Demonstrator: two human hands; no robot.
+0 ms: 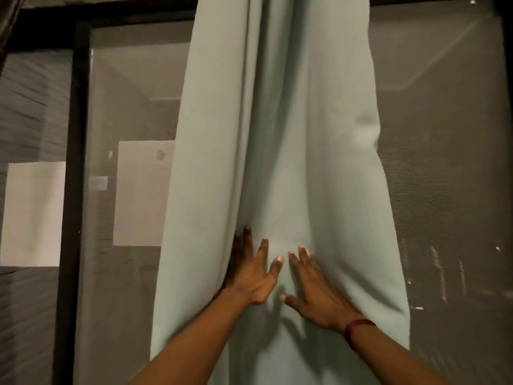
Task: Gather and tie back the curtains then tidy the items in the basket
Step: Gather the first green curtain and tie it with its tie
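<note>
Both hands flat on the hanging curtain.

Pale green curtain (277, 134) hangs bunched before the dark-framed window (75, 134); left hand (251, 276) and right hand (313, 293) press it with fingers spread, grasping nothing.

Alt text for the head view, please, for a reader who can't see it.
Both hands, left and right, press flat with spread fingers on a pale green curtain hanging in folds before a dark-framed mesh screen.
</note>
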